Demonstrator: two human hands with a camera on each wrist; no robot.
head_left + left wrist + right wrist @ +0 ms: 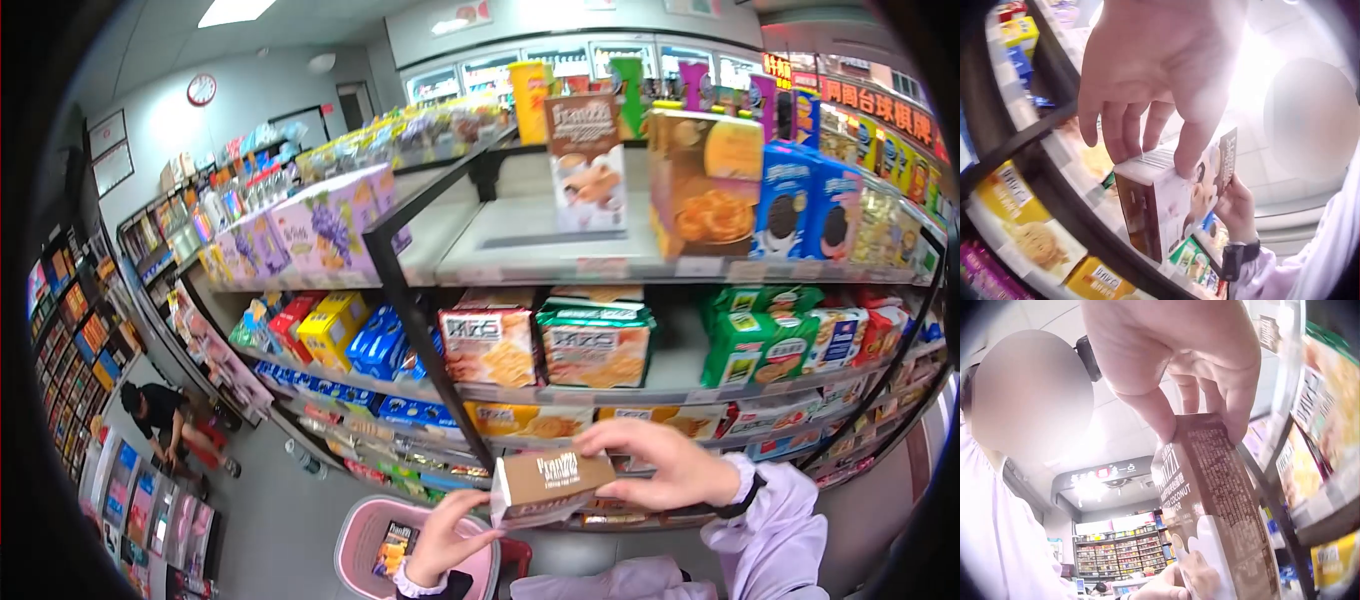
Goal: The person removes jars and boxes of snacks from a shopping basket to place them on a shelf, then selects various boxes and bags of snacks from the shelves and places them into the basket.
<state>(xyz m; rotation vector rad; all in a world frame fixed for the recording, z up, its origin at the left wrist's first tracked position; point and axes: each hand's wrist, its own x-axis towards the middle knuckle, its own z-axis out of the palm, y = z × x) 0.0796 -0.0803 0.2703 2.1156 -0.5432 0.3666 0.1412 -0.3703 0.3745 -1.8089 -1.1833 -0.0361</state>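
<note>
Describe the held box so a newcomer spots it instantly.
Find the black-framed rack, with the pink basket before it. In the head view, up and right of the basket, the right grip holds the brown box. Unlike its upright lookalike on the top shelf, it's held sideways, off the rack.

Top shelf (505, 218): brown box (586, 165) upright, blue packs (785, 205) right.
</note>
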